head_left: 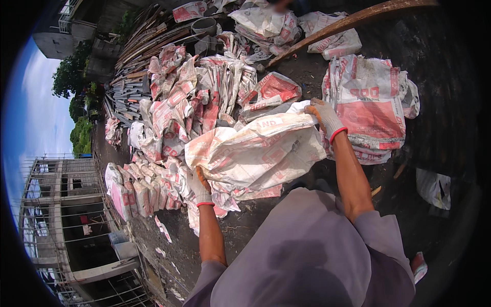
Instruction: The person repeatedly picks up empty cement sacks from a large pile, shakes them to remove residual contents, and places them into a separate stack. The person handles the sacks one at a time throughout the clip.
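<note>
Item in hand: 1 empty white sack [258,151] with red print, crumpled, held up in front of the person above the dark ground [440,102]. It hangs between both hands and partly covers the heap behind it.

Left hand [199,187]: gloved, grey knit with a red cuff, fingers pressed together on the sack's lower left edge. Right hand [325,116]: same kind of glove, fingers closed over the sack's upper right corner, arm stretched forward.

Surroundings: a large loose heap of similar sacks [189,102] lies just behind and to the left of the held sack, reaching toward the far edge of the ground. A flatter stack of sacks [371,110] lies just right of the right hand. More sacks [268,23] lie at the far edge, near a grey bucket [204,24]. A long brown pole [348,23] crosses the far right corner. Grey boards [128,87] are piled along the left edge. An unfinished concrete building [71,220] stands below left
</note>
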Tool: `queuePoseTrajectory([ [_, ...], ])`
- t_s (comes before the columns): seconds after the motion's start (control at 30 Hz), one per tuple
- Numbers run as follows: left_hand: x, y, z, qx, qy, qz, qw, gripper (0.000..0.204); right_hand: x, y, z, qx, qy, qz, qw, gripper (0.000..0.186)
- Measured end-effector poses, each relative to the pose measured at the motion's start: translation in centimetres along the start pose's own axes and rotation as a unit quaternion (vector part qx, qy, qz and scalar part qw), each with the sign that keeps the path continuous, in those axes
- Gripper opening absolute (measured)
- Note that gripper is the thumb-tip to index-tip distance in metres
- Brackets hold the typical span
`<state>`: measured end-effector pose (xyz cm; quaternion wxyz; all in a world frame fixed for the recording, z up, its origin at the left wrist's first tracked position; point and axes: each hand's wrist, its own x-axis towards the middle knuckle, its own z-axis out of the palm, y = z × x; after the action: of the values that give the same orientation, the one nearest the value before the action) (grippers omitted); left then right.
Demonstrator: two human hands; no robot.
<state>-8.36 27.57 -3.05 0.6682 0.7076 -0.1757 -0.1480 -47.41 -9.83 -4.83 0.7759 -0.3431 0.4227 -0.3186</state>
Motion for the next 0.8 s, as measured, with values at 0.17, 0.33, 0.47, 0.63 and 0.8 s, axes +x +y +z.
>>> queuePoseTrajectory([
  [0.17,0.4,-6.9,1.1,0.086,0.007,-0.058,0.995,0.061,-2.0,-6.8,3.7,-0.355,0.003,-0.135,0.925,0.029],
  [0.33,-1.2,-8.4,3.7,-0.007,-0.040,-0.222,0.974,0.049,-1.4,-11.1,4.8,-0.388,0.066,-0.177,0.902,0.034],
  [0.47,0.6,-9.7,5.9,0.152,-0.112,-0.201,0.961,0.047,-2.4,-15.5,3.0,-0.521,0.086,-0.173,0.832,0.039],
  [0.63,2.6,-9.8,12.5,0.013,-0.091,-0.263,0.960,0.044,-5.1,-19.9,5.7,-0.314,0.228,-0.138,0.911,0.042],
  [0.8,5.4,-7.6,18.2,0.004,-0.147,-0.104,0.984,0.050,-8.9,-26.1,6.8,-0.284,0.249,-0.218,0.900,0.032],
])
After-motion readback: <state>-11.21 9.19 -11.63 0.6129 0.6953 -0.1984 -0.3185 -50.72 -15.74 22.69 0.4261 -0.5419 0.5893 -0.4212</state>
